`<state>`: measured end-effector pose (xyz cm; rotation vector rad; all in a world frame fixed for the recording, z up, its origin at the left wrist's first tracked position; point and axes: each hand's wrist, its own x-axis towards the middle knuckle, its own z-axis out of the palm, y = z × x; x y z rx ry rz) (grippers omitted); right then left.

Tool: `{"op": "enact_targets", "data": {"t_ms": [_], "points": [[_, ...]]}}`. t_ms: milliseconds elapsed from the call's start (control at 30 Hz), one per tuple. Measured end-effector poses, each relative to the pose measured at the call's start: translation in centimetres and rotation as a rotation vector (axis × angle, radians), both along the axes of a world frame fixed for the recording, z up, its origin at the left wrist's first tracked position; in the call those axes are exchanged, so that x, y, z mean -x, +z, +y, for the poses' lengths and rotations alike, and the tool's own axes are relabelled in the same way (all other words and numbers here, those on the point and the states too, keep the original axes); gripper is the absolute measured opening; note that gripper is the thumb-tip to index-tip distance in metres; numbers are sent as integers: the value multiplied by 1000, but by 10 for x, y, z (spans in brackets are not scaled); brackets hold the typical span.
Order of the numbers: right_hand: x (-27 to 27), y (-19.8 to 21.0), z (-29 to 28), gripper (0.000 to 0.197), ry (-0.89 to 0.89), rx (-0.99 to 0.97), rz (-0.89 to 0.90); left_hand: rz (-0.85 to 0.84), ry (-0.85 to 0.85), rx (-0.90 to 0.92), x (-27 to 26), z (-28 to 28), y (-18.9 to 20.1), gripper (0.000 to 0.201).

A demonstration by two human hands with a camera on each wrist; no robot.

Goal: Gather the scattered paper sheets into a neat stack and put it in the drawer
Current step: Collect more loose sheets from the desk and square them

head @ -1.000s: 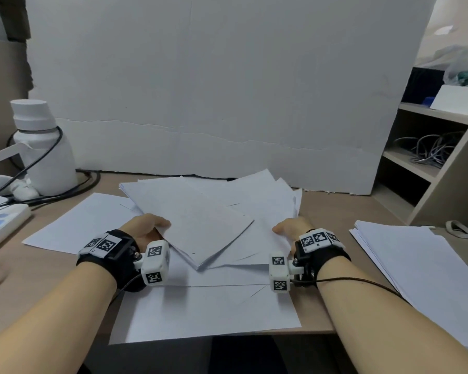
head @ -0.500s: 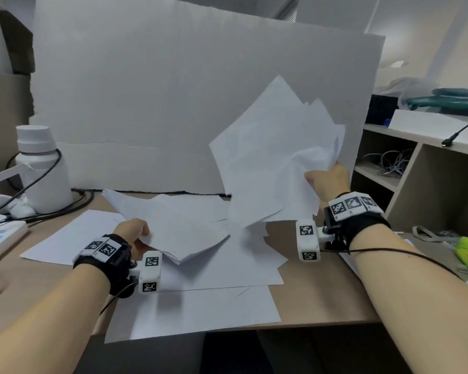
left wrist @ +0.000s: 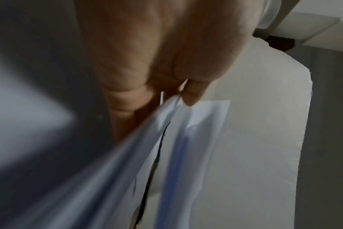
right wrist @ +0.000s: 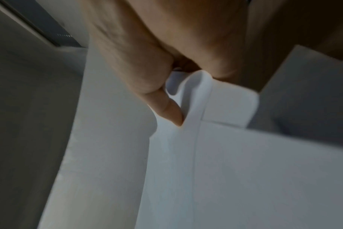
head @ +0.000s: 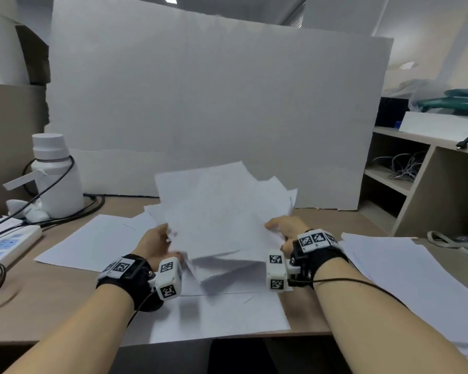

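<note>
A loose bundle of white paper sheets (head: 222,211) is held tilted above the middle of the desk, its edges fanned and uneven. My left hand (head: 160,241) grips the bundle's left edge, and the left wrist view shows the thumb pinching the sheets (left wrist: 178,124). My right hand (head: 284,229) grips the right edge, with the paper (right wrist: 188,96) curled between thumb and fingers. More sheets lie flat under the bundle (head: 227,309), one at the left (head: 92,241), and a pile at the right (head: 416,282). No drawer is in view.
A white bottle (head: 56,176) with black cables and a power strip (head: 3,244) stand at the left. A white board (head: 214,112) walls the back of the desk. A wooden shelf unit (head: 427,184) with cables rises at the right.
The right hand brought its raised sheets down and left onto those in the left hand. Both hands now hold one bundle, lifted off the desk.
</note>
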<state>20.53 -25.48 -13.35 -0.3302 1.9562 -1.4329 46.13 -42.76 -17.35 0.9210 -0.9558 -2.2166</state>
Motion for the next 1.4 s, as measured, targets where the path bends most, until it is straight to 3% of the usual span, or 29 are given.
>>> {"op": "enact_targets", "data": {"t_ms": [67, 133, 233, 267, 333, 367, 433, 467, 567, 633, 700, 767, 900, 933, 967, 1033, 1067, 1267, 1400], "points": [[-10, -7, 1, 30, 22, -68, 14, 13, 22, -35, -5, -8, -1, 49], [-6, -20, -4, 29, 92, -102, -15, -25, 5, -9, -8, -12, -3, 54], [18, -51, -26, 85, 228, -203, -12, -238, -101, 88, -6, -21, -12, 35], [26, -60, -34, 95, 267, -201, -41, -330, -130, 120, -5, -25, -16, 33], [40, -75, -51, 91, 313, -200, -46, -469, -168, 219, -6, -34, -18, 22], [32, -69, -50, 91, 352, -205, -38, -505, -167, 234, -5, -40, -20, 26], [16, -52, -44, 97, 369, -240, 18, -568, -157, 298, -6, -53, -24, 55], [10, -43, -38, 90, 355, -244, 15, -561, -133, 328, -7, -64, -31, 57], [-1, -19, -23, 31, 266, -170, 50, -556, -10, 447, -17, -69, -21, 45], [13, -16, -19, 18, 125, -143, 122, -469, 64, 456, -29, -67, -6, 34], [27, -14, -19, 19, 11, -157, 187, -343, 143, 393, -40, -75, -1, 30], [33, -14, -22, 28, 36, -275, 297, -228, 248, 339, -48, -78, 3, 29], [18, -12, -38, 70, 176, -450, 466, -168, 379, 221, -43, -78, -8, 6], [12, -12, -44, 83, 254, -550, 528, -179, 410, 193, -41, -86, -20, 8], [5, -9, -49, 91, 333, -652, 584, -187, 438, 153, -38, -93, -33, 28], [-9, -2, -56, 83, 437, -815, 672, -180, 496, 90, -33, -105, -53, 60], [-12, 0, -60, 77, 462, -863, 700, -170, 510, 74, -30, -108, -58, 62], [-25, 0, -68, 75, 512, -973, 879, -193, 495, 108, -21, -97, -48, 46], [-22, 3, -64, 73, 459, -954, 763, -220, 466, 81, -21, -98, -50, 47]]}}
